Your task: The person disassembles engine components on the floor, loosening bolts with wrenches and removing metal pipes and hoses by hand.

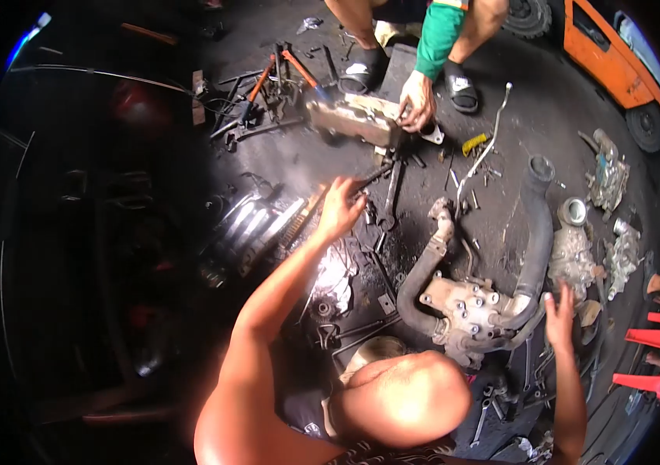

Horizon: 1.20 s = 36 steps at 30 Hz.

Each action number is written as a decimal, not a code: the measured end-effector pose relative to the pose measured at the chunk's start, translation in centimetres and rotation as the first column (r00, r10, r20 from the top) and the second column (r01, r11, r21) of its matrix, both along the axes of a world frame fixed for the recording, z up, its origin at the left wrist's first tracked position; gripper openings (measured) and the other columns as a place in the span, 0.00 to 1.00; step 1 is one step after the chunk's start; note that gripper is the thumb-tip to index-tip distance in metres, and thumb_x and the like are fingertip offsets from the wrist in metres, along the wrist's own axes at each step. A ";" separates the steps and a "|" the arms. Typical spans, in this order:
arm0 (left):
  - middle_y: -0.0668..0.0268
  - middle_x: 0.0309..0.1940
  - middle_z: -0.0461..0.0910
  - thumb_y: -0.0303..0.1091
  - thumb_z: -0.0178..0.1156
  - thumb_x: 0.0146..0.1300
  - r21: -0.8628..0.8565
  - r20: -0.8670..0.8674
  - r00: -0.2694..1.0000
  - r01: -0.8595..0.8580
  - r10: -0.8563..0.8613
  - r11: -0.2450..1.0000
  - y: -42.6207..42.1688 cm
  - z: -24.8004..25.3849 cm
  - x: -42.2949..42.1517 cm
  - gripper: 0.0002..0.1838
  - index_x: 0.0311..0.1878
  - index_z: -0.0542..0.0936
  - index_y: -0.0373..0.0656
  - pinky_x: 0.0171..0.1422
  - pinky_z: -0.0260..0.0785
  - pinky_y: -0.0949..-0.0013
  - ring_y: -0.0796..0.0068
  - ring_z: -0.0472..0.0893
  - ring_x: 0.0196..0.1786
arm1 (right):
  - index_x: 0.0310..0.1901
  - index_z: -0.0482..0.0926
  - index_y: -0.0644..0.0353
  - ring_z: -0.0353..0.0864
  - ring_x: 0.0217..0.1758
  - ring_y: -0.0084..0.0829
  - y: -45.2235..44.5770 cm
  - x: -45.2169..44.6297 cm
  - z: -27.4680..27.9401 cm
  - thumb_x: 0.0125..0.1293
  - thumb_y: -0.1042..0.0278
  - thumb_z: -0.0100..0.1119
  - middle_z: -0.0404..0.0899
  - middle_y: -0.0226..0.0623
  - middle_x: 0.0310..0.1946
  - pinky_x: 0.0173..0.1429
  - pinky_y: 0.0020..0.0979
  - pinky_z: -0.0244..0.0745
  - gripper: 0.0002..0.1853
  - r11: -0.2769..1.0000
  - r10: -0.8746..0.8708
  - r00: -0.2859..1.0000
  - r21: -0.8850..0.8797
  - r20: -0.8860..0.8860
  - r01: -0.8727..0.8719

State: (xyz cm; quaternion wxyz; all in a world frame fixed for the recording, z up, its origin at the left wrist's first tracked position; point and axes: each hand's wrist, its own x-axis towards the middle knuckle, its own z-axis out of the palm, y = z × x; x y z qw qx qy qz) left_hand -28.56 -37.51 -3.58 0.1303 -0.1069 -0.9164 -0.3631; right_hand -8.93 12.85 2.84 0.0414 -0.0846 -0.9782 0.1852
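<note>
My left hand (339,209) is over the tools on the dark floor, its fingers bent but apart. A dark bar (376,173) lies right by its fingertips; whether they touch it I cannot tell. Below the bar is a wrench (393,198). My right hand (559,318) is raised with its fingers spread, holding nothing. It is nearest to a greasy metal housing (466,310) with pipe stubs, a curved hose (419,287) and a thick grey hose (535,225). Beside that hand stands a cast metal part (573,252).
A co-worker's hand (418,105), below a green sleeve, touches a rusty metal box (349,120). Red-handled cutters (262,81) lie among loose tools. A thin bent pipe (485,151) crosses the floor. A red plastic stool (656,353) and an orange vehicle (601,58) stand at right.
</note>
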 end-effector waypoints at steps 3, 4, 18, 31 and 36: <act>0.50 0.48 0.79 0.41 0.62 0.57 0.159 0.091 0.995 0.026 -0.041 0.987 0.2 5.0 -8.7 0.25 0.57 0.75 0.40 0.58 0.71 0.59 0.54 0.79 0.53 | 0.65 0.64 0.61 0.56 0.71 0.50 -1.9 0.4 0.6 0.72 0.56 0.46 0.60 0.52 0.65 0.73 0.43 0.50 0.25 0.998 0.056 0.992 0.009 0.109 -0.057; 0.47 0.50 0.79 0.44 0.62 0.56 0.194 0.154 0.987 0.007 -0.037 0.981 0.4 6.9 -11.6 0.28 0.58 0.74 0.39 0.59 0.70 0.59 0.51 0.79 0.53 | 0.66 0.64 0.61 0.56 0.71 0.49 -1.9 0.6 0.3 0.73 0.55 0.44 0.62 0.51 0.64 0.73 0.43 0.50 0.26 0.999 0.043 0.992 0.005 0.118 -0.043; 0.52 0.47 0.81 0.39 0.61 0.62 -0.112 0.106 0.964 0.256 -0.244 0.960 9.4 12.7 -17.7 0.27 0.62 0.71 0.39 0.58 0.71 0.64 0.63 0.81 0.51 | 0.71 0.58 0.54 0.54 0.73 0.52 -4.0 6.7 1.9 0.73 0.54 0.42 0.54 0.52 0.70 0.74 0.45 0.50 0.28 0.980 -0.189 0.982 -0.059 -0.006 0.189; 0.53 0.54 0.69 0.37 0.69 0.52 0.214 -0.028 0.421 0.888 -0.907 0.406 24.6 3.5 12.5 0.29 0.59 0.74 0.42 0.60 0.66 0.55 0.54 0.71 0.57 | 0.52 0.76 0.58 0.70 0.59 0.51 -2.6 23.3 -10.2 0.59 0.61 0.61 0.74 0.52 0.51 0.65 0.44 0.65 0.20 0.819 -0.560 0.808 -0.024 0.181 0.573; 0.53 0.59 0.63 0.34 0.71 0.48 0.095 0.049 0.364 0.925 -0.930 0.367 27.5 5.0 16.3 0.36 0.63 0.70 0.45 0.64 0.63 0.56 0.52 0.64 0.63 | 0.45 0.78 0.56 0.77 0.53 0.49 -0.9 17.9 -10.0 0.58 0.62 0.60 0.80 0.46 0.46 0.57 0.44 0.72 0.14 0.798 -0.573 0.770 -0.022 0.281 0.602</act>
